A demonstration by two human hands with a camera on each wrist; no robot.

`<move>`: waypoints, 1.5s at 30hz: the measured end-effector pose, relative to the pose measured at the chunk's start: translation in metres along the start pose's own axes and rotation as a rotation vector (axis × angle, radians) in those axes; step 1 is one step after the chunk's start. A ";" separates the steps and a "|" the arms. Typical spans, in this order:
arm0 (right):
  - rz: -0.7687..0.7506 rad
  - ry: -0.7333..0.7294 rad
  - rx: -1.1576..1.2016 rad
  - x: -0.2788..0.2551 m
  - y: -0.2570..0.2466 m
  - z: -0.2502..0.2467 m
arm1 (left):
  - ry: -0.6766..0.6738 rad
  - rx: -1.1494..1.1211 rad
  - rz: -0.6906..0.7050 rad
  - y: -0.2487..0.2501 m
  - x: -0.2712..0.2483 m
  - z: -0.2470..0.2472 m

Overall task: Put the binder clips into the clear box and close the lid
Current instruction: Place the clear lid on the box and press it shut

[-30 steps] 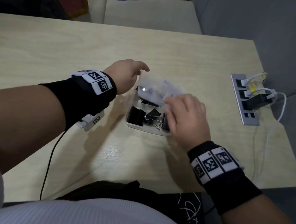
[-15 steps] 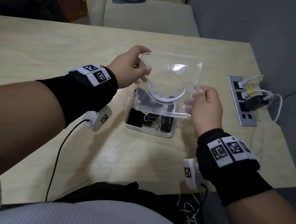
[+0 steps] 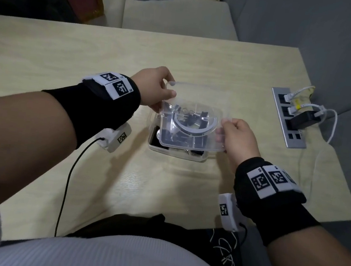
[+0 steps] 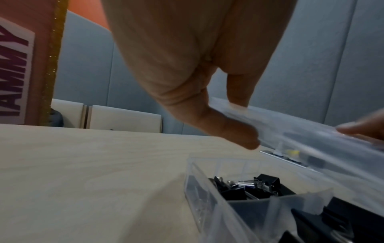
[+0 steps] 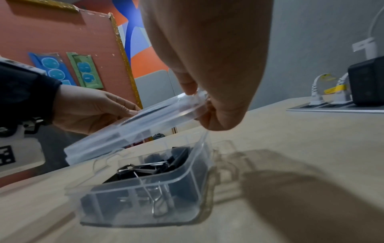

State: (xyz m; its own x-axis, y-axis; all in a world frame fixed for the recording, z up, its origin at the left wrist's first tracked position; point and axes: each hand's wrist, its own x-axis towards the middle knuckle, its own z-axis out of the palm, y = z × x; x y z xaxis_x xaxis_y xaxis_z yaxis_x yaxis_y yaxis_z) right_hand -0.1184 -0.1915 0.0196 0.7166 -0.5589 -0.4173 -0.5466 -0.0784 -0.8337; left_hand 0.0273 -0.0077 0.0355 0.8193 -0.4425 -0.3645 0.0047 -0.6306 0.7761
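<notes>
A clear plastic box sits mid-table with several black binder clips inside. Its clear lid hovers just above the box, nearly flat. My left hand pinches the lid's far-left corner between thumb and fingers. My right hand pinches the lid's right edge. The lid is apart from the box rim in both wrist views.
The wooden table ends near my lap. A grey power strip with plugged white cables and a black adapter lies at the right. Cushioned seats stand behind the table.
The lid has been turned from upright to nearly flat and lowered over the box, both hands moving down with it.
</notes>
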 end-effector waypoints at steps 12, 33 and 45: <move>-0.013 0.274 0.316 0.008 -0.015 -0.003 | 0.126 0.016 0.030 0.006 0.001 -0.005; -0.029 0.037 -0.414 0.000 0.004 0.027 | -0.118 0.119 -0.330 -0.025 0.000 -0.003; -0.056 0.026 -0.662 -0.011 -0.002 0.021 | -0.098 0.004 -0.312 -0.018 -0.006 -0.004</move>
State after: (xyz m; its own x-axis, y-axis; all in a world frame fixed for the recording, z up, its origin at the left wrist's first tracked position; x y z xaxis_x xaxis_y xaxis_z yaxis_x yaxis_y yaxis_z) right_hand -0.1159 -0.1680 0.0178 0.7453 -0.5587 -0.3640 -0.6658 -0.5937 -0.4520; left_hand 0.0245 0.0087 0.0254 0.7198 -0.2864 -0.6324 0.2444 -0.7481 0.6170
